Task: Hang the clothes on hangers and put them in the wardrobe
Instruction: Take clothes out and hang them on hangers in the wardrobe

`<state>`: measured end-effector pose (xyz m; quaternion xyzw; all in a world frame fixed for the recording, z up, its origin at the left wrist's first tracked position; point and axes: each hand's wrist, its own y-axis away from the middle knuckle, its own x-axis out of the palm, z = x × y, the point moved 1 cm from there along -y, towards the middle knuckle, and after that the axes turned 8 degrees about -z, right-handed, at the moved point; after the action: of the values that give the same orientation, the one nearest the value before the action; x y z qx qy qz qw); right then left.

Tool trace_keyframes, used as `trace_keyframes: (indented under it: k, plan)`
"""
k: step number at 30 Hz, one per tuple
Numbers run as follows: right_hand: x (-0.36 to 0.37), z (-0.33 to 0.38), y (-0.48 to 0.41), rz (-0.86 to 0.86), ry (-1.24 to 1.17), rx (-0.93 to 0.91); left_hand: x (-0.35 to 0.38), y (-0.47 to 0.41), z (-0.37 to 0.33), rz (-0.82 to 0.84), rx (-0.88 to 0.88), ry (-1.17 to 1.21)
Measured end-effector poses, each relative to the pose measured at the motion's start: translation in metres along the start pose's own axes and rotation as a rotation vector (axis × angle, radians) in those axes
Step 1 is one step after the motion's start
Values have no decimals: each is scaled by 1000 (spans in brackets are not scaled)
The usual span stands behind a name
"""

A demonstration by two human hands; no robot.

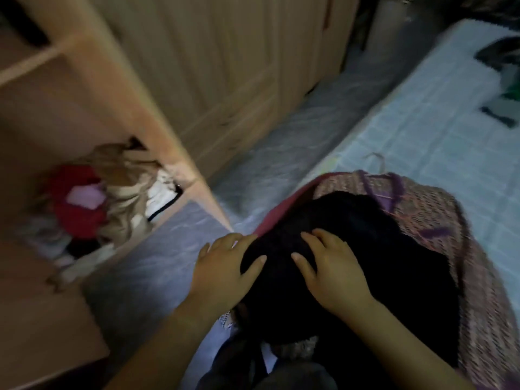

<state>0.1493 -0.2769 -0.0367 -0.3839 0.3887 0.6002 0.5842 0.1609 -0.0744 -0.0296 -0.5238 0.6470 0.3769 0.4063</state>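
Note:
A black garment (374, 249) lies bunched on a pink and purple patterned cloth (439, 220) at the mattress edge. My left hand (225, 266) cups the garment's left side, with the thumb over the top and the fingers wrapped around it. My right hand (332, 266) rests flat on top of the garment with its fingers spread. The open wooden wardrobe (92, 80) stands at the left; its lower compartment holds a heap of red, beige and white clothes (112, 198). No hanger is visible.
A pale blue checked mattress (439, 119) fills the right side, with dark and green items (503, 80) at its far end. Closed wardrobe doors (225, 66) run along the back. A strip of grey patterned floor (157, 263) lies between wardrobe and mattress.

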Motion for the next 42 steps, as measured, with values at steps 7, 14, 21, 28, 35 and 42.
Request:
trace_keyframes:
  k: [7,14,21,28,35,42]
  plan:
    - [27,162,-54,1,-88,-426,-89,47,113,-266,-301,2]
    - [48,382,-102,-119,-214,-740,-236,64,260,-575,-380,-152]
    - [2,573,-160,-367,-332,-930,-394,66,356,-744,-396,-323]
    - [-76,712,-240,-576,-358,-1086,-530,7,419,-920,-237,-265]
    - [-154,827,-355,-782,-309,-1206,-666,-95,473,-1076,-85,-284]
    - [-248,936,-480,-1043,-239,-1247,-810,-208,514,-1214,-8,-360]
